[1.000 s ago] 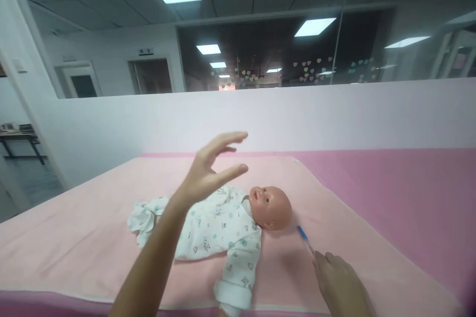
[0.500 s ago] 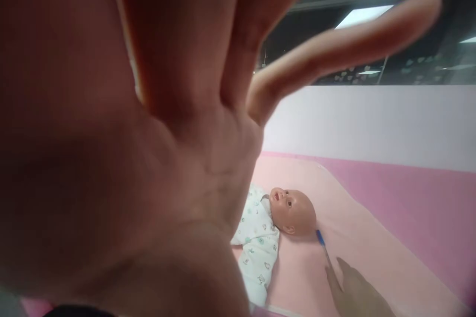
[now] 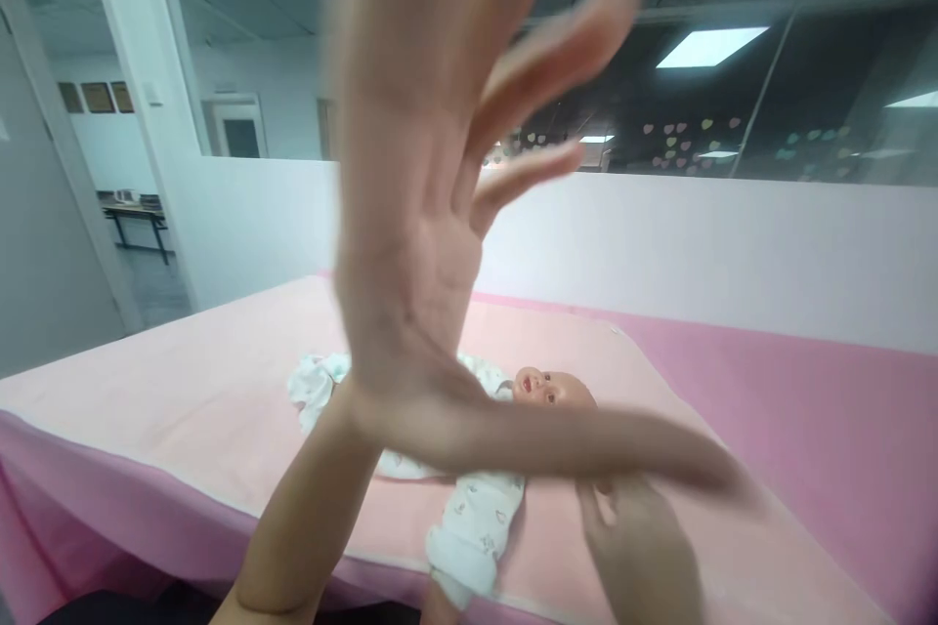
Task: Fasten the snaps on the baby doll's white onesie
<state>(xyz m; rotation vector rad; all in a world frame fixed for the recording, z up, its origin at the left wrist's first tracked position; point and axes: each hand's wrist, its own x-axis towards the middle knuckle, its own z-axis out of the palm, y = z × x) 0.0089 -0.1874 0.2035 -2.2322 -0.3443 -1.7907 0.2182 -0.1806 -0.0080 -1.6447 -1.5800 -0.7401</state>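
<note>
My left hand (image 3: 410,273) is raised close to the camera, palm showing and fingers spread, with nothing in it. Its blurred thumb stretches right and covers part of the scene. Behind it a baby doll (image 3: 549,385) lies on its back, its head to the right, in a white printed outfit (image 3: 480,518). My right hand (image 3: 645,547) is low on the right, near the doll's head, its fingers curled and partly hidden by the left thumb. The thin blue-ended stick that it held half a second ago is hidden now.
A pale pink sheet (image 3: 197,410) covers the padded surface, with darker pink (image 3: 821,391) along its right side. A white low wall (image 3: 703,244) with glass above runs behind. At the left are a door (image 3: 51,195) and a far table (image 3: 136,211).
My left hand has moved away from the camera, so its forearm and more of the room show. My right hand has shifted left, and the stick has gone out of sight behind the left thumb.
</note>
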